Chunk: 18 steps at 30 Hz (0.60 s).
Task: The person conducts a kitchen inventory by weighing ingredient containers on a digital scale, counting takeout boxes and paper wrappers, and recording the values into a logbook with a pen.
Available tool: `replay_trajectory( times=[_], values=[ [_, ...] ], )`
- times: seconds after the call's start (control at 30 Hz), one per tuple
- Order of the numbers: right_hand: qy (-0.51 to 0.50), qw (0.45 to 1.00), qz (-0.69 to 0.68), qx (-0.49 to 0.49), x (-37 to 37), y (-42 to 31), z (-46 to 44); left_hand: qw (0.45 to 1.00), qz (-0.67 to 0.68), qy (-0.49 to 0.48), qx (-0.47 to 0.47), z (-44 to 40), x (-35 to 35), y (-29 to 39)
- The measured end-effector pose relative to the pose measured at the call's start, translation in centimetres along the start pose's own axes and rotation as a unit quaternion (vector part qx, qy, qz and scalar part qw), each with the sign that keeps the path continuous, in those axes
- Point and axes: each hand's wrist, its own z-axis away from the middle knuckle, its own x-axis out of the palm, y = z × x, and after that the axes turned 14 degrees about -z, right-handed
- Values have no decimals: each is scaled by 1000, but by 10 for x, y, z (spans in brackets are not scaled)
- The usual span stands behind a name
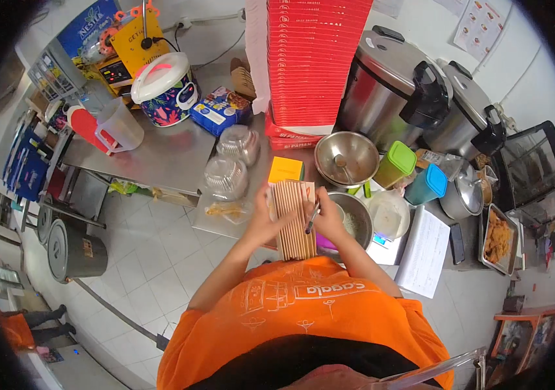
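Left hand [262, 220] grasps a stack of folded cardboard [296, 239], right hand's [331, 220] fingers clasp a pen [312, 220]: seemingly mid-count, the next move likely needing a steady stack.

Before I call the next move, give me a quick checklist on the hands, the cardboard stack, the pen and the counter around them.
1. Left hand supporting the cardboard stack: ok, it holds the left side.
2. Pen in the right hand: ok.
3. Pen tip touching the stack: cannot tell, too small to make out.
4. Notebook fully on the counter: not ok, its near end juts past the edge.
5. Top of the tall red stack level: cannot tell, it runs out of view.
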Motion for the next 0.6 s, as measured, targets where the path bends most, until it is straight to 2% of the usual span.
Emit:
replay_trajectory(
  times=[0.07, 0.13, 0.17, 0.23, 0.3, 0.37, 0.47, 0.53, 0.6],
  values=[
    [-5, 1000, 17, 7, 1, -2, -2, 993, 64, 93, 29, -26, 11, -13],
    [-13, 999, 19, 25, 2, -10, -6, 989, 139, -34, -37, -39, 7, -21],
    [8, 1000, 10, -6, 2, -6, -7, 978, 174, -96, -67, -43, 4, -24],
    [50, 996, -7, -68, 4, 3, -11, 965, 220, -118, -82, -43, 5, -28],
    [70, 987, 43, -137, 4, 0, -12, 957, 241, -125, -106, -42, 8, -33],
    [72, 984, 48, -158, 5, -5, -10, 955, 239, -112, -138, -39, 9, -33],
    [40, 994, 43, -92, 6, -7, -8, 954, 284, -58, -73, -37, 19, -49],
    [3, 993, 114, 3, 4, -10, -7, 953, 292, -52, -64, -35, 20, -56],
    [5, 994, 80, -68, 7, -8, -12, 948, 307, -55, -69, -34, 18, -59]
  ],
)
